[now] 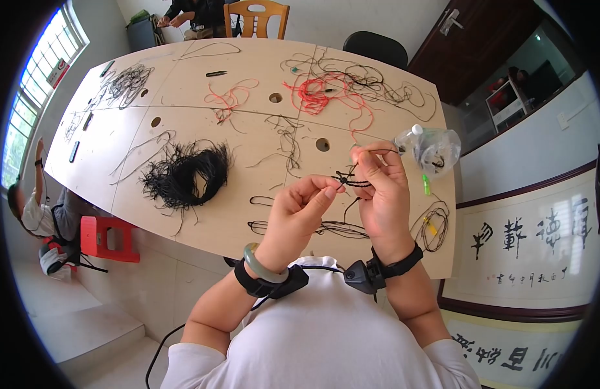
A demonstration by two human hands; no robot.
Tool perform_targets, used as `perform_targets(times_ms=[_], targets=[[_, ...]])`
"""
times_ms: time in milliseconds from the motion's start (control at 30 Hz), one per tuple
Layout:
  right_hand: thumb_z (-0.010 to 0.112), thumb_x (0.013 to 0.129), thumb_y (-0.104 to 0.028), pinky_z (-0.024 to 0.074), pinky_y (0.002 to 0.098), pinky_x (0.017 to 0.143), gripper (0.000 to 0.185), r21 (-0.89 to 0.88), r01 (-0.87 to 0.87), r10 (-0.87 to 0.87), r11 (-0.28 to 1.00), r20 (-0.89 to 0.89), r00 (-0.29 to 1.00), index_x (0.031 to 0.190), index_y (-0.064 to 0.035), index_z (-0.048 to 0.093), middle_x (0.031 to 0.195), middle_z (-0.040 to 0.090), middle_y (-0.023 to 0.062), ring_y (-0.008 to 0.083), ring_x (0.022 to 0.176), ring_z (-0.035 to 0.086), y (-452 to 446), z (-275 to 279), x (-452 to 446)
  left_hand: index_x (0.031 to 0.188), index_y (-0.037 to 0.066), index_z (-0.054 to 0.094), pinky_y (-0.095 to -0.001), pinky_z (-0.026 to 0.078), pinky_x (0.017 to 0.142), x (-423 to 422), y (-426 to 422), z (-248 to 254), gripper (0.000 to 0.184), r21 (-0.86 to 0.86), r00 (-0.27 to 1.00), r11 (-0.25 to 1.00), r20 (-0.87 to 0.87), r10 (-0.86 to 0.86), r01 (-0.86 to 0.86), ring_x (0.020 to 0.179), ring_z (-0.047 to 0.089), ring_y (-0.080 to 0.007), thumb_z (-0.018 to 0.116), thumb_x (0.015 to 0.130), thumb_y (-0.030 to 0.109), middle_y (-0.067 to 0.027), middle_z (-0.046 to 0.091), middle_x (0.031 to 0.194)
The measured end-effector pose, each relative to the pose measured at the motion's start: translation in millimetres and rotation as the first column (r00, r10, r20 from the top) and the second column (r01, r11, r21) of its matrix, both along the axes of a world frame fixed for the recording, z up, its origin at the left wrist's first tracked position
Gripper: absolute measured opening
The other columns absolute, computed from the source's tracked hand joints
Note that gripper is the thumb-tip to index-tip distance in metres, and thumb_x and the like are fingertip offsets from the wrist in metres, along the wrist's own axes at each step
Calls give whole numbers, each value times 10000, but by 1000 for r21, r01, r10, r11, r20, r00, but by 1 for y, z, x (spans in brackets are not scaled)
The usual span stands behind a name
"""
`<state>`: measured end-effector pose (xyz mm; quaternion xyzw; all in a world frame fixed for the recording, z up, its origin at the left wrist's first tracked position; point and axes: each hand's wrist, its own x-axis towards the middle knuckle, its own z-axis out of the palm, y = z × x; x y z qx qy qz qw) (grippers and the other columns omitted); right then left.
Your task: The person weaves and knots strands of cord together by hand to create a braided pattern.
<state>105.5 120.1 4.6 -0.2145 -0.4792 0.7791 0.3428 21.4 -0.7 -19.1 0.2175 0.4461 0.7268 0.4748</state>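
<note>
**Pinching a knotted black cord [344, 179] above the desk [248, 129]**

Pressing one side of the knot between thumb and forefinger of the left hand [297, 209]; pinching strands on the other side with thumb and fingers of the right hand [385, 188]. Just beyond the right hand, near the desk's right edge: a clear plastic bottle [448, 139], capped in white, with something dark in or behind it, too unclear to tell. Beside the bottle, to the right of the right hand: a small bright green item [426, 185]. Left of the left hand, on the pale desk top: a thick ring of black strands [162, 178]. Farther ahead of the right hand: a tangle of red cord [311, 97]. Well past both hands, beyond the far edge: a wooden chair [235, 10] and a person in dark clothing [199, 11]. Far to the left hand's left: a red stool [108, 238] and a barred window [44, 61]. Far to the right hand's right: framed calligraphy [520, 240].
</note>
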Motion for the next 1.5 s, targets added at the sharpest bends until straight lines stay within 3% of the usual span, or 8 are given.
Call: perform_targets(times_ms=[367, 767, 833, 867, 933, 1133, 1367, 1500], targets=[[606, 896, -117, 321, 158, 526, 80, 283, -7, -8, 959, 55, 998, 951, -72, 571, 818, 561, -45, 4, 674, 450, -6, 0, 6, 966, 57, 597, -165, 353, 561, 1, 3, -1, 135, 106, 961, 994, 278, -10, -20, 651, 421, 7, 572, 923, 182, 67, 546, 774], [591, 896, -67, 427, 185, 657, 47, 328, -46, 31, 944, 50, 998, 925, -36, 571, 842, 583, 1, 52, 734, 532, -11, -17, 0, 828, 34, 600, -164, 273, 481, 3, 3, -9, 60, 3, 988, 995, -116, 103, -103, 561, 384, 22, 649, 838, 67, 76, 518, 650], [595, 893, -75, 429, 193, 663, 52, 270, -13, 15, 963, -5, 1000, 928, -40, 579, 829, 578, 1, 58, 734, 536, -12, -19, -3, 846, 10, 607, -165, 284, 480, 4, 9, -14, 50, 130, 860, 971, -451, 238, -200, 576, 395, 21, 643, 836, 44, 70, 519, 664], [595, 893, -75, 429, 193, 663, 52, 271, -14, 16, 963, -5, 1000, 928, -40, 579, 829, 578, 1, 58, 734, 536, -11, -17, -3, 846, 10, 607, -165, 284, 480, 4, 7, -12, 50, 130, 859, 971, -452, 239, -202, 576, 395, 21, 643, 836, 44, 70, 519, 664], [602, 894, -107, 401, 177, 590, 66, 215, 20, -28, 976, 36, 999, 941, -61, 592, 793, 574, -15, 38, 706, 528, -7, -9, -1, 880, 4, 620, -157, 315, 509, 0, 1, 1, 70, -43, 985, 993, -141, 101, -108, 585, 391, 9, 625, 852, 68, 76, 503, 683], [604, 903, -180, 271, 155, 455, 92, 254, 29, -58, 967, 109, 992, 954, -103, 610, 714, 567, -52, -12, 623, 485, -9, -2, 3, 930, 15, 631, -161, 339, 589, -4, -2, -6, 148, 29, 994, 999, 107, 14, -17, 646, 396, -11, 581, 899, 151, 75, 499, 733], [609, 897, -159, 307, 158, 491, 90, 213, 6, -34, 977, 129, 991, 949, -86, 609, 745, 580, -45, -1, 647, 502, -11, -4, 4, 939, 19, 628, -165, 342, 615, -1, 2, -7, 131, 43, 997, 997, 33, 66, -67, 666, 409, -17, 620, 887, 139, 68, 518, 743], [611, 892, -131, 387, 173, 575, 85, 237, 15, -43, 971, 113, 993, 938, -60, 602, 789, 592, -17, 31, 695, 527, -12, -7, 1, 921, 17, 621, -171, 287, 507, -4, 1, -7, 121, 17, 995, 996, 46, 87, -88, 571, 358, -3, 623, 885, 133, 83, 476, 665]])
